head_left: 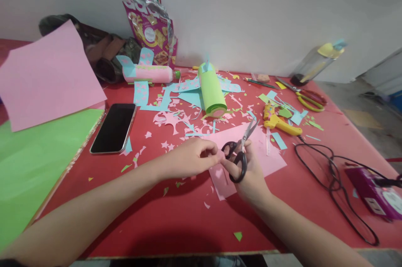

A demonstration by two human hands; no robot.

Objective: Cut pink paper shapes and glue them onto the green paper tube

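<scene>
My left hand (193,157) is closed, its thumb and fingers pinching a small pink paper piece (221,155). My right hand (253,179) is closed around black-handled scissors (241,143), with the blades pointing up and slightly apart; its thumb and fingertip reach the same small piece. Beneath both hands lies a pink paper sheet (273,156) with a slit near its lower corner. Just beyond stands a green paper tube plane (212,89) with light blue wings. Pink paper stars (165,144) and scraps surround it.
A phone (113,128), pink sheets (50,78) and green paper (47,162) occupy the left. Behind are a pink bottle plane (153,73) and a snack bag (153,32). To the right are a yellow glue gun (279,122), red-handled scissors (309,98), a looping cord and a purple power strip (370,191).
</scene>
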